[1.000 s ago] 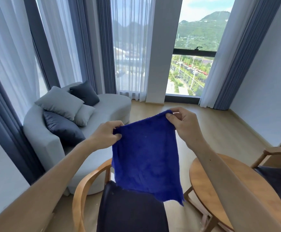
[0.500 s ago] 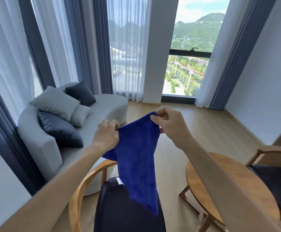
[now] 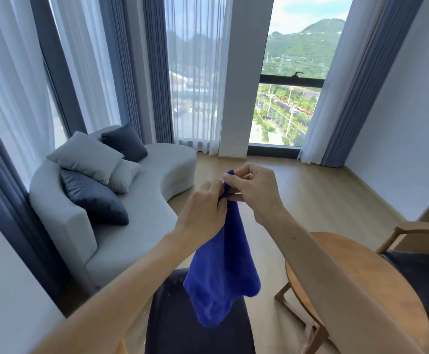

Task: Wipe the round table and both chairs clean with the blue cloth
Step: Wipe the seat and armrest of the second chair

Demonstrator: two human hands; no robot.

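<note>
i see my left hand (image 3: 203,210) and right hand (image 3: 253,190) both pinching the blue cloth (image 3: 221,272) above the near chair (image 3: 198,325).

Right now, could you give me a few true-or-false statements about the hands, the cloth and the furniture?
1. Both hands, left and right, pinch the cloth. True.
2. The cloth lies on the table. False: it hangs in the air.
3. The cloth is red. False: it is blue.
4. Cushions sit on the sofa. True.
5. A chair seat lies below the cloth. True.
</note>
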